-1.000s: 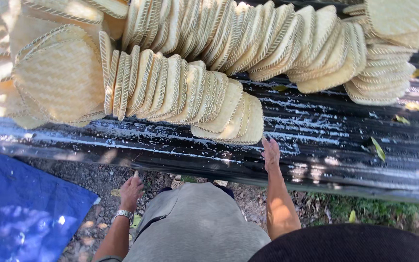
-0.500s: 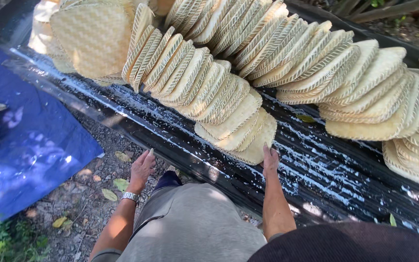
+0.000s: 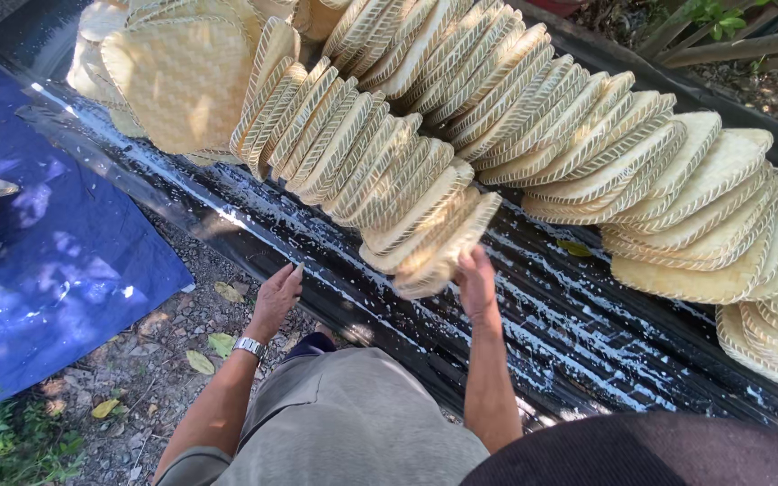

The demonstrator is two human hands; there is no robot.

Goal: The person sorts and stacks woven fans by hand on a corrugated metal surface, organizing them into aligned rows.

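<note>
Right hand (image 3: pixel 477 283) now up against woven trays (image 3: pixel 425 243), grip open; left hand (image 3: pixel 276 297) open, empty.

Dozens of woven trays (image 3: pixel 425 193), two hands (image 3: pixel 474 283)

Both bare arms reach forward. The left hand (image 3: pixel 276 297) hangs open, fingers loosely extended, a watch on its wrist; the right hand (image 3: pixel 476 283) lifts higher, fingers raised.

A blue tarp (image 3: pixel 56 261) lies on leaf-strewn gravel (image 3: pixel 150 360).
</note>
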